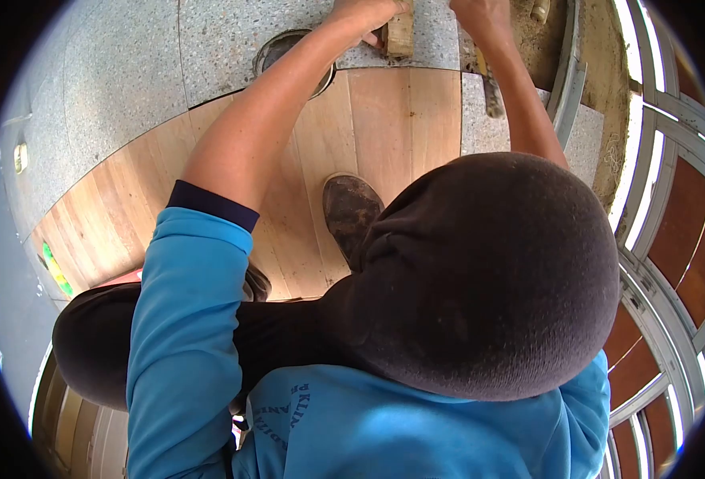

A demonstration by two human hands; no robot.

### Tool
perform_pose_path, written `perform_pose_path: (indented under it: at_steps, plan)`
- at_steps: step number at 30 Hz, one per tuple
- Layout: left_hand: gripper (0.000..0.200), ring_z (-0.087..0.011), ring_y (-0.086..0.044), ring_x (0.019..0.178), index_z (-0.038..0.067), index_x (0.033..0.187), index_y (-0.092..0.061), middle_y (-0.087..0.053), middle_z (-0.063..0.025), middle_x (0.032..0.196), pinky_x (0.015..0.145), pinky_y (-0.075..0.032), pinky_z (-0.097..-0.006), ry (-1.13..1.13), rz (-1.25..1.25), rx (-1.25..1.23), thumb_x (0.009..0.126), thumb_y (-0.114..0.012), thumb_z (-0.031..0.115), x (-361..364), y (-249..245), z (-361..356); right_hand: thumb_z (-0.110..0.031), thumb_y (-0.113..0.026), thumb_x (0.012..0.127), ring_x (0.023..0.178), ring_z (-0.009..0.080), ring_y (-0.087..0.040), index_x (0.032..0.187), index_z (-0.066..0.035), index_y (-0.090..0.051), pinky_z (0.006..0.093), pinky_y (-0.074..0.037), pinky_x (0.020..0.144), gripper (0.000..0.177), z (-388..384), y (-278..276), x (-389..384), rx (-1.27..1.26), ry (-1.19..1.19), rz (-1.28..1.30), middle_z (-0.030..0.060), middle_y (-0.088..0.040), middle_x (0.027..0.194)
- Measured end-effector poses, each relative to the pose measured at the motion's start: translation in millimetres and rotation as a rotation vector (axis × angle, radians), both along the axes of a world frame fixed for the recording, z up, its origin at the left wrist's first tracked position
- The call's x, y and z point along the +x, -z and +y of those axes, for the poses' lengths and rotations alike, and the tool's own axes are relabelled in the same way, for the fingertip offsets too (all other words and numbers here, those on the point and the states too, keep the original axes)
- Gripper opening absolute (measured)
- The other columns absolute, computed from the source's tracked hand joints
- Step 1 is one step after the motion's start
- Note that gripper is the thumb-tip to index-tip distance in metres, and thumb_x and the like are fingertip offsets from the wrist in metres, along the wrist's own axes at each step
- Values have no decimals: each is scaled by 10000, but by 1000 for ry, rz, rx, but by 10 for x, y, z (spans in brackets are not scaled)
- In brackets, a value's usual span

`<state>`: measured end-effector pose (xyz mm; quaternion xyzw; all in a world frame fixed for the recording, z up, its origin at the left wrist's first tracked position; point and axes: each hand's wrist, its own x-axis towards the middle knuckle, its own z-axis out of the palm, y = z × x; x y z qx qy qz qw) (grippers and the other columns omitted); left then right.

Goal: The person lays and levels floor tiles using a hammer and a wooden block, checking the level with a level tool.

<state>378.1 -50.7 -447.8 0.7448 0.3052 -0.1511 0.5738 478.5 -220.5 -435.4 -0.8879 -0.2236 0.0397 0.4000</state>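
Observation:
My left hand (pixel 366 17) reaches to the top edge of the view, fingers closed on a short wooden block (pixel 400 33). The block stands over the grey speckled floor, beside the edge of the wood-look planks. My right hand (pixel 482 11) is a fist, partly cut off by the top edge. A worn, dirty tool handle (pixel 492 97) sticks out below it, along my wrist; its other end is out of sight. Behind my left forearm a round container (pixel 287 49) is partly hidden.
Wood-look planks (pixel 380 112) run between my boot (pixel 351 209) and the grey speckled floor (pixel 121 68). My bent dark-trousered knee (pixel 488 279) fills the middle. A metal frame with brown panels (pixel 680 215) rises on the right. A green and yellow object (pixel 55 269) lies far left.

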Motion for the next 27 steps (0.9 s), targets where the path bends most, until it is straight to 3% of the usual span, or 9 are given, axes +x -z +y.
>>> perform_pose_path:
  at_steps: [3,7,10,13,16,20,22,25,27]
  plan:
    - [428,-312,-740,803,-75,1030,-729,-739,-193,921,659,-607,-408,-13,-54,-94,902,-729,333,7,110,-34,-210,-604,973,708,236,-682,1069,69,-670,385,-578,585,303,160,87,47,103,-38,295,141,-715,866]
    - [342,-288,-746,789,-36,1023,-749,-751,-169,895,646,-601,-405,-118,-95,-168,869,-763,270,50,117,-238,-214,-594,982,826,255,-717,1122,73,-676,391,-619,652,330,256,137,114,163,-112,360,182,-717,945]
    - [336,-296,-751,818,-44,990,-750,-756,-187,867,702,-598,-407,-124,-173,8,838,-773,255,41,57,-415,-228,-601,984,850,247,-711,1117,75,-677,397,-615,677,339,184,182,211,166,-117,336,167,-719,955]
    - [336,-407,-738,890,-43,959,-746,-744,-271,907,792,-572,-463,-309,-350,206,774,-785,235,192,497,-746,-242,-609,988,861,234,-699,1112,66,-682,400,-595,725,341,76,37,229,194,-191,392,148,-719,961]
    - [347,-422,-728,933,-42,969,-741,-741,-279,937,806,-565,-479,-386,-337,258,767,-786,236,244,490,-938,-260,-611,994,861,222,-685,1100,54,-686,400,-564,762,340,17,38,265,120,-203,356,130,-715,958]
    - [432,-435,-705,994,-29,1086,-693,-728,-272,992,861,-549,-484,-428,-389,217,758,-800,231,222,340,-903,-272,-614,994,841,223,-674,1070,46,-682,393,-545,769,334,21,150,310,101,-196,329,130,-706,936]
    - [567,-429,-697,1025,-8,1230,-602,-718,-264,1058,874,-550,-484,-388,-455,221,749,-812,206,242,320,-777,-272,-618,988,833,224,-672,1060,48,-677,396,-541,761,333,21,119,269,104,-183,347,162,-698,912]
    - [837,-423,-675,1104,62,1473,-410,-688,-245,1202,917,-548,-480,-287,-438,159,751,-821,166,276,292,-615,-240,-608,974,790,325,-697,1007,42,-658,457,-550,715,288,13,238,379,-122,-250,-59,240,-685,858]
    - [845,-420,-662,1146,82,1493,-409,-675,-246,1244,947,-539,-479,-308,-429,169,761,-821,176,260,324,-670,-228,-609,960,785,406,-689,989,31,-638,510,-543,692,262,-45,133,271,-157,-201,-246,276,-670,836]
